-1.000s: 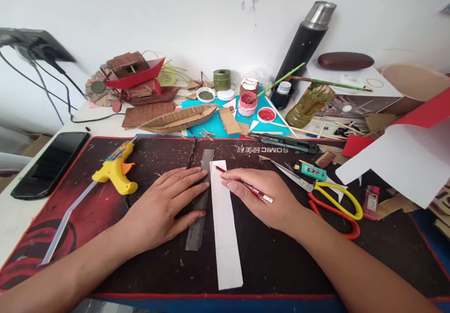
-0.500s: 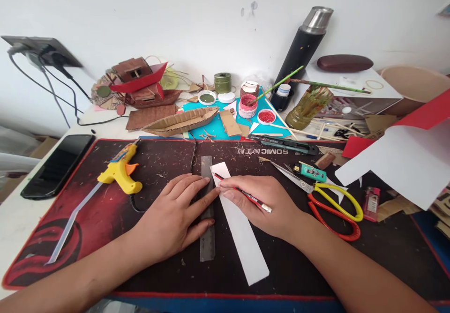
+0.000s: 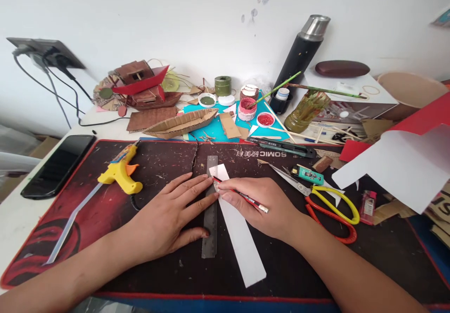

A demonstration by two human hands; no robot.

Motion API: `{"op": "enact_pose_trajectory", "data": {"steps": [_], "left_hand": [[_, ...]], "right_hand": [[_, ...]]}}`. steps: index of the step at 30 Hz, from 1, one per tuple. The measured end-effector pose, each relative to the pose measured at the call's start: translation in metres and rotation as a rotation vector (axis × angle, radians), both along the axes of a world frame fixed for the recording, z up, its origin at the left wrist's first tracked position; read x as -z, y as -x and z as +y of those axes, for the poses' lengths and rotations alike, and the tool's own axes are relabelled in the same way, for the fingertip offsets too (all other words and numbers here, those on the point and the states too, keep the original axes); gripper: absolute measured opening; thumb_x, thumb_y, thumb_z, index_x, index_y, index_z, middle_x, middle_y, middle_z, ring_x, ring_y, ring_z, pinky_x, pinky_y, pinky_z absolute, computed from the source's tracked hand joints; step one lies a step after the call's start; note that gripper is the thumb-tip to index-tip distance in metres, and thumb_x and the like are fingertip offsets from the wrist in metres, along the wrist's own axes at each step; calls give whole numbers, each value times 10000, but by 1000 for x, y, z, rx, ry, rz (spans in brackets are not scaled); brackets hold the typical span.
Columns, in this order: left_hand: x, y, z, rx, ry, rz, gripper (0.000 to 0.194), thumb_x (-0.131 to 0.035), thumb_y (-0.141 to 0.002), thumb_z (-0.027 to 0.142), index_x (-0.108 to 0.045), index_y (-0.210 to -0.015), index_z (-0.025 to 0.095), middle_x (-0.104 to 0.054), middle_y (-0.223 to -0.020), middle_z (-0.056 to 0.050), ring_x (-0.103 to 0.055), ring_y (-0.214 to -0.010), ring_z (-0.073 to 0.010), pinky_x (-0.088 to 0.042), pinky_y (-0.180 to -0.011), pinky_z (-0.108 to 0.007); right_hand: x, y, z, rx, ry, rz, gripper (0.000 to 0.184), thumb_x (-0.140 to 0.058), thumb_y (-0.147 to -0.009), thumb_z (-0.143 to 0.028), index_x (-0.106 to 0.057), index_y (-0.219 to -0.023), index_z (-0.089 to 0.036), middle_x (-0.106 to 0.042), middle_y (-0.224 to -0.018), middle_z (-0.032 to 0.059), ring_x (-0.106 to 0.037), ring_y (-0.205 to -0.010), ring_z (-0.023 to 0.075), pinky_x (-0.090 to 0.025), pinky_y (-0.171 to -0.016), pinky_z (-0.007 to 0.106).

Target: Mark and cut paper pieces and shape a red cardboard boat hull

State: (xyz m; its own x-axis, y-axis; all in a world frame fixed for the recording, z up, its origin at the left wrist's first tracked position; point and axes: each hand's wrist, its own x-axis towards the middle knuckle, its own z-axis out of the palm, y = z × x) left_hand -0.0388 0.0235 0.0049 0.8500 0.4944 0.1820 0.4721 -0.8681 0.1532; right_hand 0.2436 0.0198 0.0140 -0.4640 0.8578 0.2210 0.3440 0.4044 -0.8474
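A strip of white paper (image 3: 242, 247) lies slanted on the dark desk mat. Beside its left edge, and meeting it near the top end, is a clear ruler (image 3: 210, 238). My left hand (image 3: 179, 205) rests with fingers spread, its fingertips on the ruler. In my right hand (image 3: 260, 203) is a red and black pencil (image 3: 253, 201), pinched between thumb and fingers. The pencil's tip is at the upper left edge of the strip, close to my left fingertips.
Scissors (image 3: 304, 189), a lighter (image 3: 368, 207) and a utility knife (image 3: 283, 147) lie to the right. A yellow glue gun (image 3: 123, 170) and a phone (image 3: 58, 165) are at left. Behind stand a cardboard boat hull (image 3: 183, 124), paint pots (image 3: 247, 108) and a thermos (image 3: 298, 53).
The ruler has shifted slightly right, now meeting the upper part of the strip. My left thumb has drawn back a little to the left. The pencil stays in my right hand.
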Motion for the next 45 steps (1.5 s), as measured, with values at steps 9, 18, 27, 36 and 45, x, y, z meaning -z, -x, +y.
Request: {"op": "enact_pose_trajectory", "data": {"steps": [9,18,27,36,45], "left_hand": [[4,2,4,-75,73,-39,708,-633,-1069,532,-436,-1655,189,-525,-1692,-160,-518,-1558,-328,-433,-1286,-557],[3,5,5,-80,149,-59,708,-666,-1054,456,-425,-1674,213,-489,-1722,-146,-489,-1580,-331,-415,-1309,-573],[2,5,5,-94,157,-93,712,-676,-1052,425,-425,-1684,211,-497,-1716,-147,-464,-1596,-339,-448,-1291,-562],[4,6,7,-81,144,-48,745,-656,-1066,457,-374,-1710,210,-472,-1732,-151,-460,-1600,-339,-414,-1309,-574],[3,5,6,-82,143,-53,758,-649,-1067,458,-350,-1724,226,-477,-1729,-151,-477,-1589,-348,-429,-1297,-584]], "right_hand": [[-4,1,2,37,162,91,196,-628,-1119,-314,-808,-1180,-267,-855,-1201,-2,-805,-1106,186,-578,-957,284],[-7,1,4,48,199,99,192,-630,-1113,-312,-811,-1150,-260,-859,-1189,-3,-806,-1096,185,-581,-945,288],[-5,1,3,49,183,79,201,-626,-1116,-332,-808,-1162,-260,-857,-1200,23,-809,-1115,216,-606,-982,320],[-6,2,3,51,185,74,188,-634,-1112,-314,-808,-1155,-255,-859,-1193,15,-814,-1101,205,-599,-979,302],[-5,1,2,51,183,70,190,-639,-1113,-327,-805,-1173,-259,-858,-1192,14,-811,-1092,208,-603,-984,315]]}}
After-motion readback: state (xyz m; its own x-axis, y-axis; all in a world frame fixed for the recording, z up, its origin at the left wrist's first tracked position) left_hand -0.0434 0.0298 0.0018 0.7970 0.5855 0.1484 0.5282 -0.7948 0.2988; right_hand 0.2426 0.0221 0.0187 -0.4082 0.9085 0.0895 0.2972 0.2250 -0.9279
